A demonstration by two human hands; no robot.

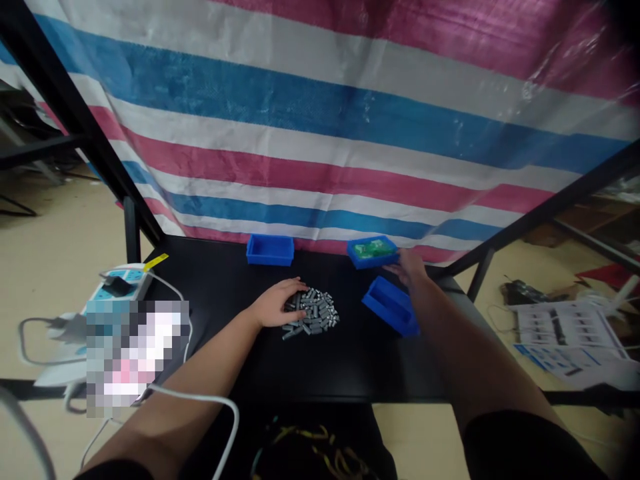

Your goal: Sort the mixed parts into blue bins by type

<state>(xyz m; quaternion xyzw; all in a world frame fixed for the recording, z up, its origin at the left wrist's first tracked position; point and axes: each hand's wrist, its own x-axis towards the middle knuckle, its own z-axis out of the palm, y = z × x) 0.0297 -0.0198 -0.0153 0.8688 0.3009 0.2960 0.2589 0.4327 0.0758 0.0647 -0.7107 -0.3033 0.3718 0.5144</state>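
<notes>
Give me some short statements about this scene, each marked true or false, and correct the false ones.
1. The left hand rests on a pile of small grey cylinders. True.
2. The right hand grips one grey cylinder. False: it holds none, and its fingers are by a blue plastic bin.
3. That bin holds a green circuit board. True.
4. A striped tarpaulin hangs behind the black table. True.
5. Only one blue bin is in view. False: three are.

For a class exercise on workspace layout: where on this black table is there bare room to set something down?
Bare black table lies between the grey metal pieces and the near edge, and beside the front blue bin. Crowded where the left hand meets the pile.
</notes>
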